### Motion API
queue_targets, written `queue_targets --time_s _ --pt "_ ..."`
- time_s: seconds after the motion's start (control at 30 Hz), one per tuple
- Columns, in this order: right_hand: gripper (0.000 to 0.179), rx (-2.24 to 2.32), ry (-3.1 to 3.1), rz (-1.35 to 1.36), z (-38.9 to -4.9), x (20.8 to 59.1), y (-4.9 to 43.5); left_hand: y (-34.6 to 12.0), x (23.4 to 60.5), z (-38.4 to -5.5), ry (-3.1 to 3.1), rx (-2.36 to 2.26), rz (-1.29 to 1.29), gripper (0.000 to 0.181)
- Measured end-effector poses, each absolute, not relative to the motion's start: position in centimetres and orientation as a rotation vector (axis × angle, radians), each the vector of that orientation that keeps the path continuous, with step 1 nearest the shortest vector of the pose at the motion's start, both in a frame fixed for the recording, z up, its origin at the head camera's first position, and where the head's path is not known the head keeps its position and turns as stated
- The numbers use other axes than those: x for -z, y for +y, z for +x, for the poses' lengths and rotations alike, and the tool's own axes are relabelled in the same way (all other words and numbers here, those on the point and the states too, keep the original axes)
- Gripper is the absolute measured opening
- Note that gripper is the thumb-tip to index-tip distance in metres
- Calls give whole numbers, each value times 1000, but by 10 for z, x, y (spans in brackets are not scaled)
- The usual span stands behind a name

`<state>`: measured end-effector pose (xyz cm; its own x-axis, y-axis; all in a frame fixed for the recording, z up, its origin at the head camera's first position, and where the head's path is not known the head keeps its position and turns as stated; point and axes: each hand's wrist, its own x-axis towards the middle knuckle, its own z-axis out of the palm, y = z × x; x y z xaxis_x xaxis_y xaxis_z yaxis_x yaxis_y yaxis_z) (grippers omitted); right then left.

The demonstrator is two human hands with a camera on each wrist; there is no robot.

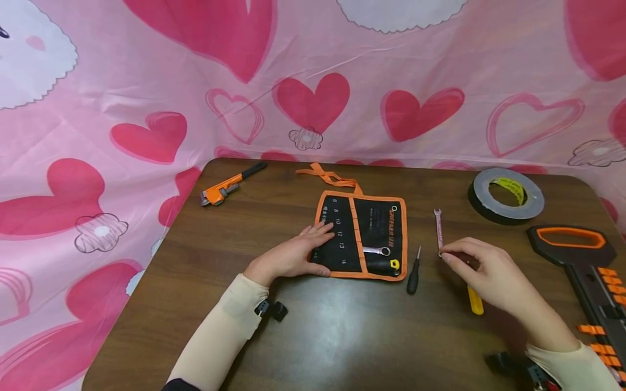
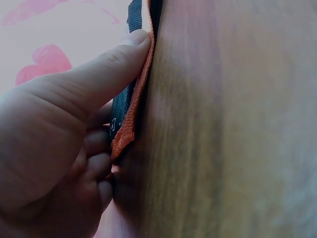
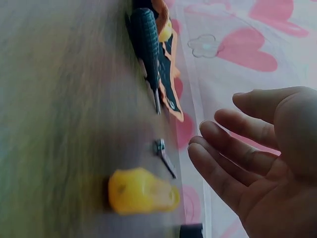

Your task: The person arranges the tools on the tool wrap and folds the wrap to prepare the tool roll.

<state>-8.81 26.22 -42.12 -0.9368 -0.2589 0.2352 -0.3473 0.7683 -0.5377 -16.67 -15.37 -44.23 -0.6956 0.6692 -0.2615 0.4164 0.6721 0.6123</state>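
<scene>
A black tool pouch (image 1: 379, 222) with orange trim lies spread out, its slots marked with numbers. My left hand (image 1: 298, 252) rests on its left side, fingers spread over the black cloth and thumb (image 2: 116, 59) along the orange edging. Tucked in the pouch are a combination wrench (image 1: 374, 251) and a black tool with a yellow tip (image 1: 394, 264). To the right, my right hand (image 1: 489, 271) hovers with fingertips near the lower end of a small wrench (image 1: 438, 228). The right wrist view shows those fingers loosely bent, apart from the wrench (image 3: 164, 157).
A black screwdriver (image 1: 413, 276) lies between pouch and right hand. Beneath that hand shows a yellow handle (image 1: 475, 301). An orange pipe wrench (image 1: 217, 193) lies back left, a tape roll (image 1: 533, 201) back right. Along the right edge is a black rack (image 1: 584, 282) with orange clips.
</scene>
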Motion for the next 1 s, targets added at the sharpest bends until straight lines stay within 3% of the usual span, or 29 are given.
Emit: queue_targets --time_s 0.73,1.0 --pt "14 -786 -2937 212 -51 437 299 -153 433 -166 2444 -633 826 95" --pt "32 -758 -3179 -16 -50 438 300 -158 429 -175 2429 -602 807 103"
